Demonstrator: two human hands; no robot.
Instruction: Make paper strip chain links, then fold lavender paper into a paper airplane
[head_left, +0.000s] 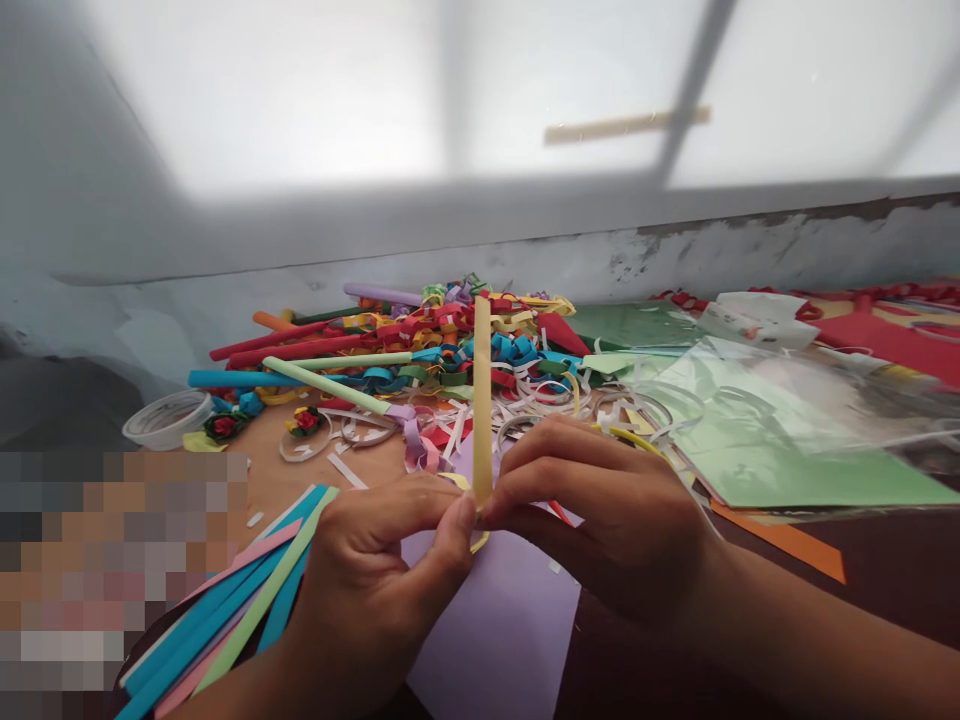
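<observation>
A long pale-yellow paper strip (482,400) stands upright between my hands, its lower end pinched by both. My left hand (390,560) grips it between thumb and index finger from the left. From the right, the fingertips of my right hand (600,510) close on the same lower end. A small yellow loop peeks out just below the fingers; most of it is hidden. Under the hands lies a lilac paper sheet (502,630). Blue, green and pink paper strips (255,590) fan out beside my left wrist.
Rolled paper sticks and colourful paper chains (450,330) pile up along the wall. A white tape roll (169,418) is at the left. Green sheets (810,470) under clear plastic, and an orange strip (787,542), lie at the right. A blurred patch covers the lower left.
</observation>
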